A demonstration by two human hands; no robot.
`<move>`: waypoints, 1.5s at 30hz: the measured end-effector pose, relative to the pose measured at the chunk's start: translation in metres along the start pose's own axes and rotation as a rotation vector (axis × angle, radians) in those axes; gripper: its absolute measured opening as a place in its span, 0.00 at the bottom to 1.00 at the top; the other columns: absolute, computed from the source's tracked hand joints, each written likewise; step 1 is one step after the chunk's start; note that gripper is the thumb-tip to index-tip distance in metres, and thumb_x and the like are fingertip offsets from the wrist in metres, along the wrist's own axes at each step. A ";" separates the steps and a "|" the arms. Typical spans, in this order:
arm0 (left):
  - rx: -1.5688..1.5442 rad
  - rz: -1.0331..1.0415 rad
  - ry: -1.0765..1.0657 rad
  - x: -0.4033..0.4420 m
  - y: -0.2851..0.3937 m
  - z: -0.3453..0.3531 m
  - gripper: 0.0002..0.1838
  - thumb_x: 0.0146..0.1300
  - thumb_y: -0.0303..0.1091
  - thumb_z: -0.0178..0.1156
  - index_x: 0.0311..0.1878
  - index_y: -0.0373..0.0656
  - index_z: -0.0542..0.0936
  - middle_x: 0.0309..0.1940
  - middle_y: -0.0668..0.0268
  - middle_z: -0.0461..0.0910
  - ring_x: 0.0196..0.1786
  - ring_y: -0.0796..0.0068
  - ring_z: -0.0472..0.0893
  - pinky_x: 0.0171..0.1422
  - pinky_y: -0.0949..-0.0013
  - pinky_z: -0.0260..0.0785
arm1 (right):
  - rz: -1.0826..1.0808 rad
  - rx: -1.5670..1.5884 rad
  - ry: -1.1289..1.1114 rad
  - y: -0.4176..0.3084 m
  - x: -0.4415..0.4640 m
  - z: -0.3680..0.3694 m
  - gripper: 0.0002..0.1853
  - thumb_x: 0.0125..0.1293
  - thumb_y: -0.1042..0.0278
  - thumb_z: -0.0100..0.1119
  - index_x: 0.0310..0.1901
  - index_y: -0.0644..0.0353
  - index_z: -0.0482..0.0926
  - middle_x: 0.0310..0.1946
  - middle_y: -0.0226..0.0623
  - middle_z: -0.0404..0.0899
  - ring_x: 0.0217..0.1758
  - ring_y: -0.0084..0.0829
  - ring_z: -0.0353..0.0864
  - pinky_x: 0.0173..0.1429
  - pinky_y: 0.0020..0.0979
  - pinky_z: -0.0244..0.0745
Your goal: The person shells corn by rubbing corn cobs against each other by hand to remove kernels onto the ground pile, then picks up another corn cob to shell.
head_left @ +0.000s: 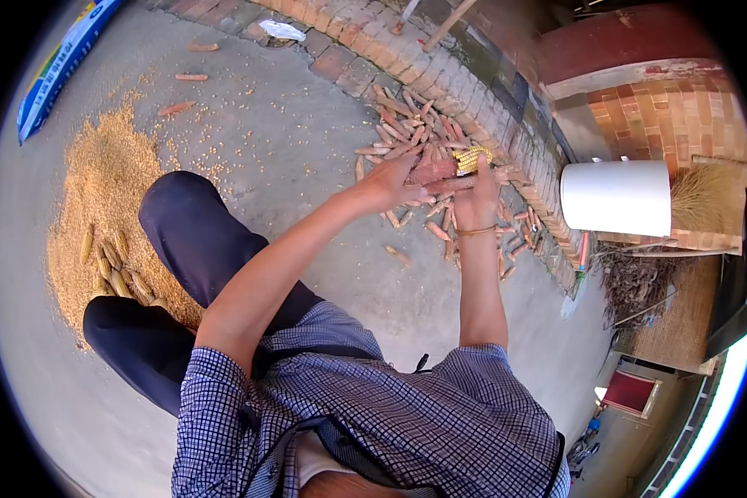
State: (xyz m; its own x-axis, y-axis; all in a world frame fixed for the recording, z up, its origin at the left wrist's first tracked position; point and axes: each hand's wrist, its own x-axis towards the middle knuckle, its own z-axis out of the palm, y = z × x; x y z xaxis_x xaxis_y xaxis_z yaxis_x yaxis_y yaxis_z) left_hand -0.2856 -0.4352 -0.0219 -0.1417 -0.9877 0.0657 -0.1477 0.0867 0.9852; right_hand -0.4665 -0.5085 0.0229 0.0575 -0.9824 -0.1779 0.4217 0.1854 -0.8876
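My left hand (383, 184) is closed around a reddish, bare corn cob (430, 172), its fingers partly hidden. Close beside it, my right hand (476, 199), with a thin band at the wrist, grips an ear of corn (471, 159) that still shows yellow kernels. Another stripped cob (452, 184) lies across between the two hands; which hand bears it I cannot tell. Beyond and below the hands, a heap of bare cobs (397, 124) spreads over the concrete against a brick edge.
Loose kernels form a pile (100, 183) by my knees (192, 217), with several unshelled ears (118, 264) on it. A blue sack (62, 70) lies at the upper left. A low brick ledge (465, 91) runs past the cobs towards a white bucket (616, 197) and a straw broom (705, 197).
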 end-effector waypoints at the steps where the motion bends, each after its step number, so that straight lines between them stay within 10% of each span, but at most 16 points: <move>1: 0.013 0.008 -0.008 0.001 -0.004 0.006 0.35 0.64 0.34 0.63 0.70 0.32 0.61 0.55 0.50 0.77 0.47 0.66 0.83 0.38 0.65 0.83 | -0.017 -0.007 0.022 0.003 0.002 -0.005 0.18 0.73 0.63 0.55 0.58 0.64 0.72 0.53 0.38 0.78 0.56 0.35 0.77 0.64 0.40 0.71; 9: 0.132 0.156 0.013 0.009 -0.009 0.028 0.33 0.68 0.32 0.59 0.72 0.39 0.58 0.44 0.51 0.83 0.37 0.61 0.84 0.36 0.59 0.76 | 0.020 0.032 -0.047 0.008 -0.024 -0.006 0.18 0.75 0.60 0.52 0.60 0.60 0.71 0.51 0.35 0.78 0.55 0.32 0.77 0.61 0.39 0.74; 20: 0.498 -0.069 -0.052 0.018 0.073 0.035 0.14 0.72 0.35 0.52 0.51 0.34 0.71 0.40 0.44 0.82 0.44 0.45 0.82 0.43 0.50 0.73 | -0.035 0.120 0.021 -0.002 0.012 0.001 0.18 0.77 0.56 0.47 0.52 0.64 0.75 0.39 0.35 0.82 0.34 0.28 0.81 0.38 0.32 0.80; 26: -0.104 0.288 0.138 0.055 0.046 0.073 0.16 0.75 0.43 0.50 0.48 0.37 0.73 0.33 0.58 0.78 0.25 0.63 0.76 0.31 0.62 0.70 | -0.229 0.086 0.347 -0.036 0.026 0.021 0.18 0.76 0.54 0.48 0.44 0.64 0.76 0.31 0.34 0.80 0.29 0.27 0.80 0.30 0.30 0.77; 29: -0.746 -0.334 -0.208 0.051 0.090 0.050 0.18 0.75 0.49 0.50 0.46 0.41 0.72 0.27 0.70 0.69 0.20 0.81 0.64 0.19 0.74 0.56 | -0.221 0.107 0.267 -0.051 0.033 0.020 0.19 0.75 0.51 0.51 0.40 0.62 0.75 0.31 0.35 0.79 0.28 0.29 0.80 0.30 0.32 0.77; 30: -0.822 -0.326 -0.181 0.049 0.094 0.056 0.19 0.74 0.53 0.50 0.45 0.44 0.71 0.25 0.72 0.65 0.18 0.88 0.58 0.17 0.80 0.44 | -0.207 0.095 0.241 -0.058 0.035 0.020 0.19 0.74 0.51 0.51 0.40 0.63 0.75 0.31 0.35 0.80 0.27 0.30 0.80 0.30 0.32 0.77; 37: -0.739 -0.240 -0.070 0.055 0.087 0.048 0.18 0.76 0.50 0.47 0.51 0.45 0.71 0.23 0.73 0.63 0.16 0.87 0.57 0.17 0.78 0.49 | -0.278 -0.291 0.366 -0.066 0.100 -0.070 0.18 0.71 0.59 0.58 0.50 0.68 0.72 0.40 0.40 0.80 0.44 0.33 0.81 0.41 0.34 0.80; 42: -0.083 0.035 0.229 0.064 0.057 0.051 0.16 0.75 0.40 0.47 0.46 0.35 0.75 0.35 0.47 0.80 0.35 0.44 0.80 0.42 0.53 0.70 | -0.189 -0.326 0.357 -0.066 0.042 -0.020 0.19 0.70 0.63 0.61 0.56 0.62 0.70 0.49 0.38 0.78 0.52 0.34 0.78 0.51 0.42 0.78; 45: 0.168 0.093 0.250 0.055 0.069 0.050 0.12 0.74 0.38 0.49 0.47 0.36 0.70 0.30 0.49 0.80 0.32 0.51 0.81 0.37 0.55 0.71 | -0.181 -0.192 0.185 -0.067 0.006 0.031 0.16 0.70 0.62 0.61 0.51 0.62 0.72 0.46 0.39 0.79 0.45 0.34 0.81 0.45 0.38 0.81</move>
State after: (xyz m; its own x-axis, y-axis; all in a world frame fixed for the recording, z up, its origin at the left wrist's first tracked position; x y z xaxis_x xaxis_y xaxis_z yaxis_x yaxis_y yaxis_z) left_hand -0.3530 -0.4774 0.0419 0.0801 -0.9741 0.2115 -0.3079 0.1777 0.9347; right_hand -0.4662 -0.5273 0.0945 -0.1762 -0.9820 -0.0683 0.2307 0.0262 -0.9727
